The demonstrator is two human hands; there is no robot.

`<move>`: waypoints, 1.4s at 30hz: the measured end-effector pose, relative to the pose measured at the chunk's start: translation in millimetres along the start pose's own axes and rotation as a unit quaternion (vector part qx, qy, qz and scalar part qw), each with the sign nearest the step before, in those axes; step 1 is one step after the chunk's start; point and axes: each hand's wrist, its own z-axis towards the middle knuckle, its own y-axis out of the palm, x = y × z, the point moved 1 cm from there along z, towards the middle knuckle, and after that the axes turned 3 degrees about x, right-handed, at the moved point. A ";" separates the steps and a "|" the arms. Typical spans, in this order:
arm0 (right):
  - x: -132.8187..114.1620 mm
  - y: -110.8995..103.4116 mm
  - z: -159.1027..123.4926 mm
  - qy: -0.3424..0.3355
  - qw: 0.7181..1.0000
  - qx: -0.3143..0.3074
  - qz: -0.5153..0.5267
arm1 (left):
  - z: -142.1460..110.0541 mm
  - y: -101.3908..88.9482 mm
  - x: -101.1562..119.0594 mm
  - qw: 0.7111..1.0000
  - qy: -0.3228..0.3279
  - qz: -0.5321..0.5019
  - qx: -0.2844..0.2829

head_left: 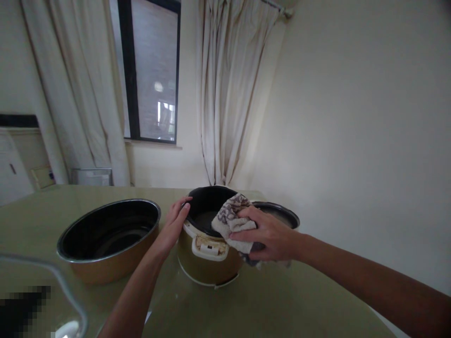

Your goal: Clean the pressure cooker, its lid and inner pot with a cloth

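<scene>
A gold-coloured rice cooker (207, 263) with a dark inner bowl stands on the olive table (268, 305). My left hand (175, 224) rests on the cooker's left rim, fingers curled over the edge. My right hand (269, 234) presses a patterned beige cloth (230, 217) against the cooker's right rim, fingers closed on the cloth. The cooker's open lid (282, 212) shows behind my right hand.
A wide pot (109, 239) with a dark inside and gold outside sits on the table to the left. A glass lid's edge (66, 291) lies at the bottom left. Curtains (229, 89), a window (151, 70) and a bare wall stand behind the table.
</scene>
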 end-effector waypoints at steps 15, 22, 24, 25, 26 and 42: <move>-5.3 4.9 116.1 0.017 0.981 -0.156 0.109 | 3.8 -0.1 -9.5 1.000 0.013 -0.013 -0.005; -14.1 -11.1 110.1 0.033 0.970 -0.220 0.097 | 6.7 -2.0 -14.2 1.000 0.012 0.000 -0.024; -15.4 -17.5 106.7 0.028 0.968 -0.232 0.093 | 7.1 -1.6 -15.0 1.000 0.017 0.005 -0.021; -15.3 -19.3 106.5 0.024 0.967 -0.234 0.094 | 7.3 -1.2 -15.3 1.000 0.020 0.009 -0.017; -15.0 -19.9 107.4 0.020 0.967 -0.235 0.097 | 7.5 -0.7 -15.7 1.000 0.023 0.013 -0.010; -16.5 -10.2 127.2 0.008 0.968 -0.239 0.076 | 9.3 1.0 -17.4 0.998 0.061 0.020 0.008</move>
